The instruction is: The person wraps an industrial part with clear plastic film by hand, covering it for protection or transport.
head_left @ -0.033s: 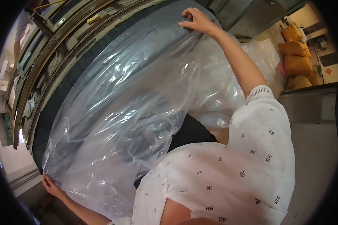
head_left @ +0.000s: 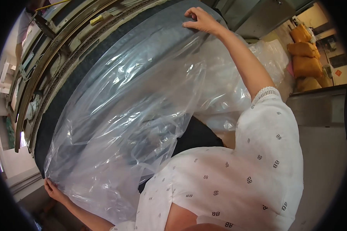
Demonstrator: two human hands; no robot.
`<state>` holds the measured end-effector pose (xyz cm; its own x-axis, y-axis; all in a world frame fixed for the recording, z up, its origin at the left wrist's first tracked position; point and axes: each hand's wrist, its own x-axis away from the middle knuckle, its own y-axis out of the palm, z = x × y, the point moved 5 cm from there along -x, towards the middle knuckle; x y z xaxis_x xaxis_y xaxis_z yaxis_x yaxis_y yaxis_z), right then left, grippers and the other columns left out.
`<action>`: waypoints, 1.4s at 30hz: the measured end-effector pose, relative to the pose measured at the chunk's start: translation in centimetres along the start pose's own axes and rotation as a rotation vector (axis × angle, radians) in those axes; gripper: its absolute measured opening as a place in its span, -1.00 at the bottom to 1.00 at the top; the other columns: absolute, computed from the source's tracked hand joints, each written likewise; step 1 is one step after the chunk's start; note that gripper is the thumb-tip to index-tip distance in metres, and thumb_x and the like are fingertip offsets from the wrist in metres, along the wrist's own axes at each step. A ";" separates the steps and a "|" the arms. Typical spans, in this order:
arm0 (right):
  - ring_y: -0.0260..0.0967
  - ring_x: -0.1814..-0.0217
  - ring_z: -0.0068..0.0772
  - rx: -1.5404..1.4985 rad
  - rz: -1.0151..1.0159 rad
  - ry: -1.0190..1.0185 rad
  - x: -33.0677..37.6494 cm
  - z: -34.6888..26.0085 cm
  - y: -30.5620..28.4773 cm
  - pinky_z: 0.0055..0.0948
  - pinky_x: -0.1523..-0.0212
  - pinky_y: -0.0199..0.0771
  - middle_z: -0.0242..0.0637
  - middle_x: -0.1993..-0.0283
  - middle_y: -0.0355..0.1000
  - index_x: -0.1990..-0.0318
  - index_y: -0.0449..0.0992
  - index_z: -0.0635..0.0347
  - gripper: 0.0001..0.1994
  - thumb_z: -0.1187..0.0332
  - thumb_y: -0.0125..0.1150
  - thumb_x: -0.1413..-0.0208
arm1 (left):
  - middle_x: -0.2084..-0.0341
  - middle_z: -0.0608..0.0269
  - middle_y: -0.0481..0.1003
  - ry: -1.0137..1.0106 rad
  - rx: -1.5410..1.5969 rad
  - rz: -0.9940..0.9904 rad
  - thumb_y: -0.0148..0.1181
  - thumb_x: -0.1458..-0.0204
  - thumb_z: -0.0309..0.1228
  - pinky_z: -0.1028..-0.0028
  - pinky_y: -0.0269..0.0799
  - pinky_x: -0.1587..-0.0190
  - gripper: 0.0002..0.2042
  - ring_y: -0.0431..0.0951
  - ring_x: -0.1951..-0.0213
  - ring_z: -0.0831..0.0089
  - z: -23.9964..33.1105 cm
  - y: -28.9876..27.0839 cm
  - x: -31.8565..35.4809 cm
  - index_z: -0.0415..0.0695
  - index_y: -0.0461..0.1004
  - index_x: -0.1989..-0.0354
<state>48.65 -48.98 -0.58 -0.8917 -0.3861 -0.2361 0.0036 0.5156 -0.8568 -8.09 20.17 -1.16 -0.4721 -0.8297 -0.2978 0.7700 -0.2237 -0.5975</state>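
Note:
A large clear plastic sheet (head_left: 104, 100) lies wrinkled and shiny over a long dark surface (head_left: 75, 73) and hangs down across my lap. At the lower left, my left hand (head_left: 54, 190) is closed on the sheet's near-left corner, its fingertips pressed together. My right hand (head_left: 203, 21) reaches to the far right end of the sheet. Its fingers are bent, with a gap between them and the outstretched thumb, and the hand rests over the film there. Whether any film is caught under its fingertips is hard to make out.
Beyond the dark surface runs a machine frame with metal rails (head_left: 46, 73) and a small yellow piece (head_left: 96, 20). More crumpled clear plastic (head_left: 272, 57) is heaped at the right. Orange-brown sacks (head_left: 306, 61) are stacked behind it. A grey metal panel (head_left: 316, 109) stands at my right.

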 end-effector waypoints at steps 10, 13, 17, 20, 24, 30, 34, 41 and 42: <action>0.30 0.29 -0.65 -0.320 -0.368 -0.008 -3.2 -2.1 0.5 -0.59 0.16 0.25 -0.51 0.43 0.44 0.42 0.53 0.13 -0.83 0.28 0.26 0.18 | 0.15 0.41 0.43 -0.123 -0.068 0.091 0.03 -0.09 -0.20 0.64 0.24 0.37 -0.67 0.36 0.18 0.62 1.4 -1.9 3.5 -0.11 0.41 0.04; 0.34 0.24 -0.61 -0.321 -0.199 0.011 -5.7 -0.6 3.4 -0.54 0.12 0.25 -0.49 0.38 0.46 0.41 0.54 0.05 -0.81 0.20 0.24 0.17 | 0.21 0.42 0.44 -0.106 -0.043 0.112 0.03 -0.09 -0.20 0.65 0.22 0.39 -0.68 0.35 0.24 0.63 3.2 -1.2 4.1 -0.13 0.42 0.07; 0.39 0.19 -0.31 0.035 0.183 0.029 -5.1 -4.7 5.2 -0.17 0.09 0.17 -0.45 0.34 0.48 0.42 0.52 -0.05 -0.82 0.14 0.10 0.11 | 0.25 0.40 0.44 -0.030 -0.108 0.194 0.02 -0.10 -0.22 0.65 0.23 0.37 -0.69 0.35 0.30 0.61 0.1 -5.2 4.3 -0.16 0.42 0.08; 0.37 0.18 -0.30 0.072 0.224 -0.030 -4.5 -5.7 5.0 -0.19 0.13 0.16 -0.43 0.33 0.46 0.44 0.52 -0.04 -0.83 0.15 0.10 0.12 | 0.25 0.36 0.45 0.007 -0.139 0.246 0.01 -0.11 -0.25 0.63 0.25 0.33 -0.69 0.35 0.33 0.59 0.9 -7.0 5.1 -0.19 0.42 0.08; 0.35 0.15 -0.32 0.056 0.105 -0.011 -4.8 -5.8 4.9 -0.21 0.15 0.15 -0.43 0.31 0.44 0.43 0.50 -0.01 -0.82 0.16 0.12 0.15 | 0.25 0.33 0.45 0.007 -0.083 0.282 0.02 -0.11 -0.27 0.61 0.28 0.29 -0.69 0.36 0.33 0.57 3.5 -7.8 8.3 -0.23 0.41 0.07; 0.34 0.06 -0.25 0.035 0.225 -0.088 -6.0 -5.8 5.5 -0.10 0.09 0.19 -0.34 0.26 0.44 0.30 0.46 -0.02 -0.73 0.13 0.15 0.18 | 0.14 0.34 0.44 -0.271 0.018 0.269 0.09 -0.05 -0.23 0.64 0.21 0.31 -0.73 0.39 0.19 0.59 -2.3 -9.7 13.1 -0.09 0.45 0.13; 0.27 0.51 -0.49 -0.084 -0.204 -0.194 -9.7 -5.2 5.2 -0.43 0.45 0.30 -0.33 0.55 0.35 0.42 0.46 0.13 -0.89 0.33 0.06 0.02 | 0.19 0.37 0.41 -0.347 0.302 0.445 0.06 -0.07 -0.22 0.52 0.21 0.23 -0.71 0.35 0.15 0.57 0.5 -5.6 11.8 -0.08 0.39 0.09; 0.31 0.41 -0.32 -0.567 0.585 0.022 -11.0 -6.3 -4.6 -0.44 0.40 0.29 -0.32 0.45 0.39 0.31 0.42 0.19 -0.79 0.24 0.00 -0.07 | 0.23 0.21 0.45 0.000 0.416 0.562 0.01 -0.07 -0.31 0.50 0.39 0.31 -0.75 0.45 0.27 0.40 8.2 -4.5 -1.0 -0.11 0.42 0.12; 0.33 0.39 -0.19 -0.153 0.858 -0.011 -11.4 -5.1 -2.9 -0.40 0.37 0.30 -0.26 0.44 0.40 0.28 0.43 0.21 -0.75 0.21 -0.02 -0.08 | 0.23 0.21 0.48 0.279 0.186 0.393 0.02 -0.07 -0.28 0.49 0.37 0.26 -0.75 0.46 0.26 0.41 4.0 -5.1 -6.1 -0.11 0.45 0.14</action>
<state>56.46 -42.20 6.93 -0.6043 0.1759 -0.7771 0.6108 0.7286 -0.3101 -7.45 24.30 6.68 -0.2092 -0.7068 -0.6758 0.9635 -0.0308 -0.2659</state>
